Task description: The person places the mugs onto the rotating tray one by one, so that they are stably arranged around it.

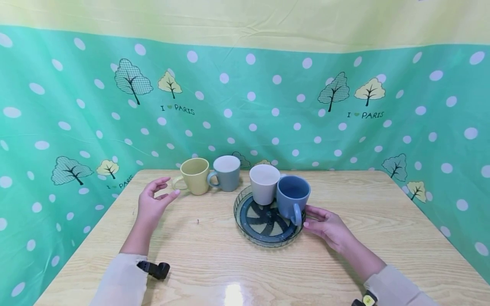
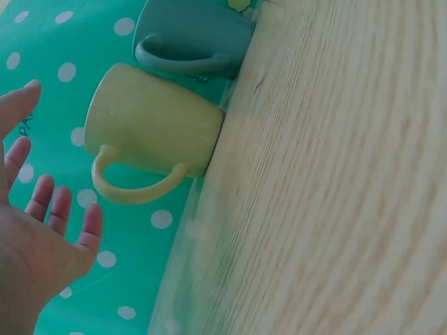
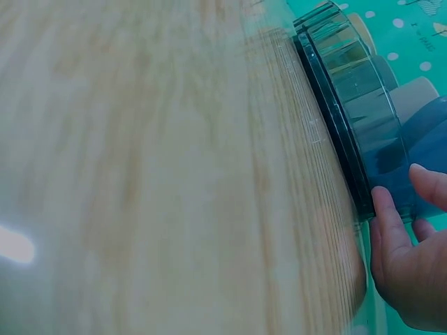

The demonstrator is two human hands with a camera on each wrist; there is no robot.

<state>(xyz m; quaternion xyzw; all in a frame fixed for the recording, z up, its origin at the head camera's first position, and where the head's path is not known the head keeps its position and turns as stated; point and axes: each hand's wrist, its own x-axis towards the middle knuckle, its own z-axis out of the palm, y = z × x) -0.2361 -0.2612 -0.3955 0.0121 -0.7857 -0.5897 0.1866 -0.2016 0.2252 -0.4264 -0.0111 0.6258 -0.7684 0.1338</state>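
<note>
My left hand [image 1: 154, 200] is beside the handle of a yellow mug [image 1: 196, 177], fingers loosely spread and apart from it. In the left wrist view that mug [image 2: 150, 122] stands just past the fingertips. At the right side of a round, clear-walled tray [image 1: 264, 243] with a dark base, my right hand [image 1: 327, 227] has its fingertips against the wall. A blue mug [image 1: 292, 193] stands in the tray near that hand, its handle toward me. Next to it in the tray is a white mug [image 1: 263, 187]. The right wrist view shows the fingers fairly straight along the tray wall [image 3: 349, 91].
A grey-green mug [image 1: 228, 176] with a pale inside stands on the wooden table [image 1: 214, 272] between the yellow mug and the tray. Behind the table's far edge hangs a green dotted curtain [image 1: 264, 114].
</note>
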